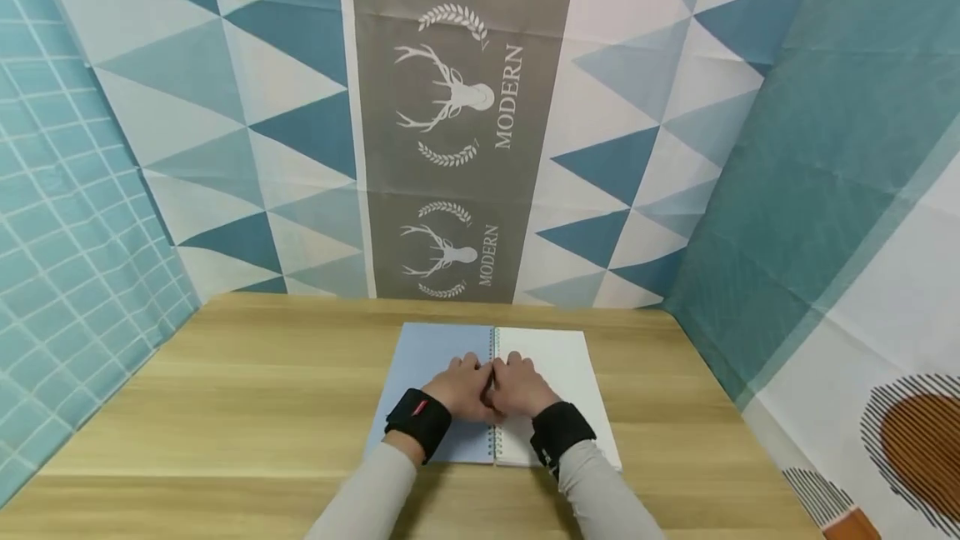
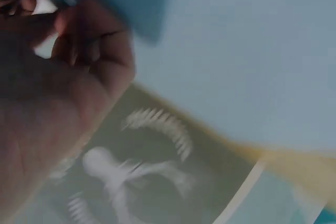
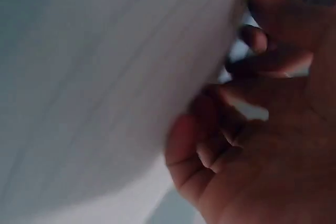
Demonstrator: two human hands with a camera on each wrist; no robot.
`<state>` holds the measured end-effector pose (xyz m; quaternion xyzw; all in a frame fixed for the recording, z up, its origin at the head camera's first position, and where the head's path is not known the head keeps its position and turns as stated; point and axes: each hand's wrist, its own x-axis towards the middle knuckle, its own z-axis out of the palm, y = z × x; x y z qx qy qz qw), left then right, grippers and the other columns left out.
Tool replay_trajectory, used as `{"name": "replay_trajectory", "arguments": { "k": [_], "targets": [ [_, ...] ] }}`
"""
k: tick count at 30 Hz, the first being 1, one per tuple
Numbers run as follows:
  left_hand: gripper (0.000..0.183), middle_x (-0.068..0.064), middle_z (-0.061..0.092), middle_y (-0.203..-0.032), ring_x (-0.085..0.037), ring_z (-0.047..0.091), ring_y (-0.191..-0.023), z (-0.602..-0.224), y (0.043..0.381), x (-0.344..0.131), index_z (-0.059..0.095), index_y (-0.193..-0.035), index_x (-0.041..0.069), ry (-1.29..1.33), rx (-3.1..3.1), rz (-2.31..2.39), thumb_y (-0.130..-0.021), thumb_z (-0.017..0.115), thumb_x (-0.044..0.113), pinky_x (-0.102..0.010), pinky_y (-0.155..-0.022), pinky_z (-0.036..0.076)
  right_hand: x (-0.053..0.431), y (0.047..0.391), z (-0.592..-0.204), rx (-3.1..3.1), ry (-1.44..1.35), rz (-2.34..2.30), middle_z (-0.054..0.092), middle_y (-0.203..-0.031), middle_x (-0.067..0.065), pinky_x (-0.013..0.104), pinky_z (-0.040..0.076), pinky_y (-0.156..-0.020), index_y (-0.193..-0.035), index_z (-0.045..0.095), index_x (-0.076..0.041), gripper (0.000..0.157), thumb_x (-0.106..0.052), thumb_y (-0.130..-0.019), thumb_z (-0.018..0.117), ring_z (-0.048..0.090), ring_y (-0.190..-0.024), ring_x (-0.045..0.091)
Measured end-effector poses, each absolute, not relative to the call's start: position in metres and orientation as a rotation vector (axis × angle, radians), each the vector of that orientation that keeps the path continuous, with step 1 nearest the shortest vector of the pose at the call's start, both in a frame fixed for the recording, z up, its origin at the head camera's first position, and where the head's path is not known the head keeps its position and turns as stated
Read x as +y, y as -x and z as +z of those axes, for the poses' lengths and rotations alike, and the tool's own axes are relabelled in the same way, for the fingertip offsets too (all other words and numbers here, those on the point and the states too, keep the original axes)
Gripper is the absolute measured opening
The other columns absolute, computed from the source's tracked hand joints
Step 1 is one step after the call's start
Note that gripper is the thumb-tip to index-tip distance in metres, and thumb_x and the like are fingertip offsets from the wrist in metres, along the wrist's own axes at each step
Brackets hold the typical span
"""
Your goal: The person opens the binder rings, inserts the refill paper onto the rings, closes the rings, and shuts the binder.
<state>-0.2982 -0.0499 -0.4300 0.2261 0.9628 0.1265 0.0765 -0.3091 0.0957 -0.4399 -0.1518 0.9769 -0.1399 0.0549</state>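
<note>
A spiral-bound notebook point(image 1: 558, 357) lies open, with a blue left side point(image 1: 431, 348) and a white right page. Over its middle, my left hand point(image 1: 462, 390) and right hand point(image 1: 522, 387) come together at the coil binding point(image 1: 492, 444), thumbs toward each other. In the left wrist view, bent fingers point(image 2: 113, 45) are close over the blue side. Curled fingers point(image 3: 191, 145) of the right hand show against the white page point(image 3: 105, 77) in the right wrist view. I cannot tell whether either hand pinches anything, as the fingertips are shaded and partly hidden.
The notebook is on a wood-grain table point(image 1: 247, 407). Behind the table hangs a cloth point(image 1: 442, 190) with triangles and deer heads. Blue checked cloth point(image 1: 67, 215) borders the left side, and a teal and white cloth point(image 1: 840, 190) the right. Both wrists wear black bands point(image 1: 420, 423).
</note>
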Motion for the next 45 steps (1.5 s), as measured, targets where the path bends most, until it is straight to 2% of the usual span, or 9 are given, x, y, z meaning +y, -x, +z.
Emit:
{"name": "replay_trajectory", "arguments": {
  "k": [6,10,14,18,23,29,36,41,45],
  "targets": [
    [0.098,-0.014,0.037,-0.163,-0.04,0.038,-0.149,-0.421,0.253,-0.06,0.04,-0.157,0.017,-0.864,2.804,0.144,-0.082,0.065,0.074,-0.065,-0.108,0.043,0.103,0.274,-0.415,2.892,0.683,-0.306,0.054,-0.111,0.012,0.048,0.049,-0.076,-0.124,0.068,-0.009,0.047,-0.038,-0.088,0.074,0.046,-0.097,0.027],
    [0.085,-0.011,0.049,-0.153,-0.036,0.052,-0.137,-0.437,0.237,-0.066,0.046,-0.151,0.016,-1.087,2.992,-0.066,-0.088,0.061,0.071,-0.06,-0.095,0.053,0.108,0.261,-0.416,2.811,0.788,-0.312,0.057,-0.119,0.01,0.047,0.053,-0.083,-0.138,0.061,-0.012,0.065,-0.043,-0.083,0.077,0.054,-0.105,0.026],
    [0.05,-0.003,0.063,-0.128,-0.024,0.066,-0.113,-0.451,0.221,-0.079,0.055,-0.135,0.016,-1.357,3.178,-0.3,-0.096,0.063,0.047,-0.043,-0.079,0.06,0.108,0.258,-0.419,2.784,0.836,-0.336,0.058,-0.123,0.01,0.039,0.055,-0.086,-0.137,0.061,-0.011,0.069,-0.044,-0.08,0.08,0.059,-0.111,0.025],
    [0.044,-0.002,0.064,-0.121,-0.021,0.067,-0.108,-0.46,0.21,-0.102,0.053,-0.128,0.018,-1.477,3.287,-0.435,-0.091,0.07,0.033,-0.037,-0.075,0.06,0.111,0.255,-0.421,2.759,0.79,-0.325,0.047,-0.154,0.017,0.047,0.048,-0.109,-0.144,0.056,-0.012,0.078,-0.041,-0.078,0.084,0.049,-0.141,0.034],
    [0.067,-0.013,0.061,-0.136,-0.033,0.067,-0.109,-0.46,0.203,-0.148,0.049,-0.141,0.012,-1.133,3.441,-0.4,-0.083,0.075,0.033,-0.042,-0.073,0.061,0.111,0.256,-0.42,2.704,0.825,-0.376,0.043,-0.16,0.015,0.046,0.044,-0.114,-0.139,0.058,-0.017,0.071,-0.03,-0.076,0.088,0.044,-0.147,0.033],
    [0.098,-0.034,0.054,-0.141,-0.046,0.067,-0.111,-0.439,0.198,-0.185,0.026,-0.159,0.001,-0.488,3.385,0.359,-0.088,0.076,0.046,-0.053,-0.077,0.059,0.11,0.255,-0.418,2.657,0.847,-0.395,0.042,-0.161,0.012,0.044,0.046,-0.112,-0.136,0.058,-0.022,0.066,-0.023,-0.077,0.087,0.043,-0.148,0.032],
    [0.092,-0.038,0.049,-0.144,-0.048,0.056,-0.129,-0.397,0.197,-0.181,0.022,-0.159,-0.002,-0.482,3.221,0.855,-0.091,0.077,0.027,-0.058,-0.102,0.049,0.109,0.249,-0.423,2.621,0.857,-0.46,0.037,-0.164,0.013,0.05,0.04,-0.116,-0.146,0.052,-0.024,0.076,-0.02,-0.077,0.085,0.036,-0.152,0.032],
    [0.086,-0.038,0.042,-0.149,-0.05,0.053,-0.132,-0.363,0.193,-0.152,0.02,-0.16,-0.002,-0.502,3.275,1.085,-0.097,0.07,0.027,-0.061,-0.102,0.048,0.104,0.247,-0.436,2.607,0.974,-0.561,0.034,-0.166,0.009,0.067,0.031,-0.116,-0.157,0.039,-0.021,0.084,-0.026,-0.084,0.08,0.03,-0.155,0.032],
    [0.083,-0.028,0.045,-0.151,-0.036,0.065,-0.118,-0.342,0.189,-0.121,0.012,-0.164,0.01,-0.562,3.148,1.301,-0.102,0.059,0.041,-0.049,-0.093,0.057,0.104,0.256,-0.442,2.627,0.969,-0.858,0.048,-0.157,0.014,0.061,0.041,-0.112,-0.157,0.037,-0.013,0.073,-0.025,-0.094,0.072,0.047,-0.144,0.034]
  ]
}}
